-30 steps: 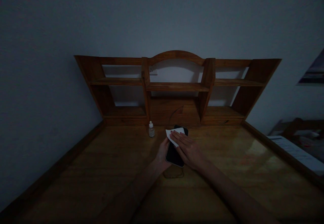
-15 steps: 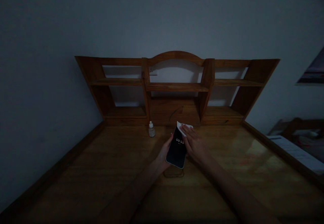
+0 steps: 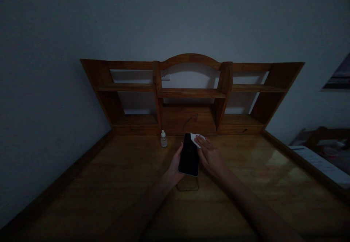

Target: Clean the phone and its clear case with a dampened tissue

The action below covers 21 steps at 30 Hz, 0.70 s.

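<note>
My left hand (image 3: pixel 175 164) grips a smartphone (image 3: pixel 188 160) by its left side, with the dark screen facing up toward me. At the phone's upper right edge, my right hand (image 3: pixel 210 157) presses a white cloth or tissue (image 3: pixel 194 138) under its fingers. The phone is held above the desk, tilted slightly. Partly hidden below it lies a clear phone case (image 3: pixel 188 189) on the wood. Beyond my left hand, a small clear bottle (image 3: pixel 163 140) with a white cap stands upright.
A wooden desk (image 3: pixel 115 176) spreads under my arms. Along its back edge rises a wooden shelf unit (image 3: pixel 188 93) against the wall. A wall socket (image 3: pixel 165 76) shows through it. White furniture (image 3: pixel 319 162) stands past the desk's right edge.
The screen has gone dark; the clock digits seen before are gone. The phone has turned a little more upright, and the cloth has shifted slightly toward the phone's right edge.
</note>
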Tool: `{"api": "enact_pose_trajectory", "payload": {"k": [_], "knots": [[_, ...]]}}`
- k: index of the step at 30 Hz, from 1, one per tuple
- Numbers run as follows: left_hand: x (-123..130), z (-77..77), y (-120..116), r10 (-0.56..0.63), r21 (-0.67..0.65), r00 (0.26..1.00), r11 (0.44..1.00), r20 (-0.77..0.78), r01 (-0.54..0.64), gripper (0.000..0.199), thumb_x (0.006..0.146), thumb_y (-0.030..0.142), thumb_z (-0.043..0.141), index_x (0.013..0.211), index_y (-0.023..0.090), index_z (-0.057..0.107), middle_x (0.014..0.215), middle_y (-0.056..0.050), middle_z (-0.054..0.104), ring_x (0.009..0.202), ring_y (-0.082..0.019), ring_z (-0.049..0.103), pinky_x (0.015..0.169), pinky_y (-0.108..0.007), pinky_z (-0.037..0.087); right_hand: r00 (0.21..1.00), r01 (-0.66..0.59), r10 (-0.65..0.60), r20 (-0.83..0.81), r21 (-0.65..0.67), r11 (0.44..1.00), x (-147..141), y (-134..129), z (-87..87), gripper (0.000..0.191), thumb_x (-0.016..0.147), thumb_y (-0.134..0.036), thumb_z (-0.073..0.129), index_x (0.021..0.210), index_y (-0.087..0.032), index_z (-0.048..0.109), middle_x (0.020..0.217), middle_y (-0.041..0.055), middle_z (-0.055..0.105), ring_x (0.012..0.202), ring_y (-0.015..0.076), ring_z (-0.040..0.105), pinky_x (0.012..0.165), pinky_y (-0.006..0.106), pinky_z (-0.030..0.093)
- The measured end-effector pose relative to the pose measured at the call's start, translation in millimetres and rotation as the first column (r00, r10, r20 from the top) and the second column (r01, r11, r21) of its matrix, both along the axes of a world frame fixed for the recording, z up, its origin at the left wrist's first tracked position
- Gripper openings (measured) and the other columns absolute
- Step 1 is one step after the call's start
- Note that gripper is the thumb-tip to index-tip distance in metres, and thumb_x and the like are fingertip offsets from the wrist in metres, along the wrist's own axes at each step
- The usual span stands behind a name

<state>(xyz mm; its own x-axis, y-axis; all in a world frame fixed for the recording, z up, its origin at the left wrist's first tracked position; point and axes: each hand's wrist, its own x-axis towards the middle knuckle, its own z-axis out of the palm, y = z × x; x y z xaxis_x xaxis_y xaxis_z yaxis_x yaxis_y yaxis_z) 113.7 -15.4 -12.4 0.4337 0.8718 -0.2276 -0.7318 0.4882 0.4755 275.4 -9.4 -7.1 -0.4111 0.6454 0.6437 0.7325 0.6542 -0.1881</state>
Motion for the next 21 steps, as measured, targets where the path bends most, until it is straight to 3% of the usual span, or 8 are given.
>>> {"api": "enact_pose_trajectory", "payload": {"k": [9,16,21], "knots": [[-3.6,-7.0,5.5,0.073,-0.035,0.997,0.997,0.032,-0.072,0.037,0.090,0.041,0.051,0.104,0.011,0.068,0.096,-0.010,0.072,0.092,-0.022,0.068,0.090,-0.034,0.049,0.997,-0.075,0.076,0.025,-0.025,0.997,-8.5,-10.6,1.9,0.043,0.091,-0.015,0.042,0.132,-0.017,0.054,0.136,0.0099,0.055,0.130,0.0235,0.048,0.113,0.049,0.034],[-6.6,-15.6,11.9,0.140,-0.036,0.990,0.990,0.019,-0.140,0.040,0.091,0.044,0.047,0.092,0.010,0.068,0.083,-0.009,0.072,0.074,-0.020,0.067,0.082,-0.034,0.051,0.986,-0.166,0.167,0.008,-0.033,0.986,-14.5,-20.5,2.9,0.039,0.085,-0.016,0.050,0.120,-0.019,0.064,0.121,0.0090,0.066,0.116,0.0236,0.060,0.108,0.046,0.042],[-7.3,-15.3,14.0,0.126,-0.025,0.992,0.992,0.029,-0.126,0.043,0.092,0.044,0.044,0.095,0.008,0.067,0.081,-0.011,0.071,0.070,-0.020,0.065,0.074,-0.032,0.051,0.959,-0.282,0.284,-0.025,0.061,0.958,-12.7,-23.1,-2.3,0.034,0.080,-0.015,0.053,0.109,-0.019,0.069,0.112,0.0086,0.070,0.105,0.0223,0.067,0.100,0.040,0.050]]}}
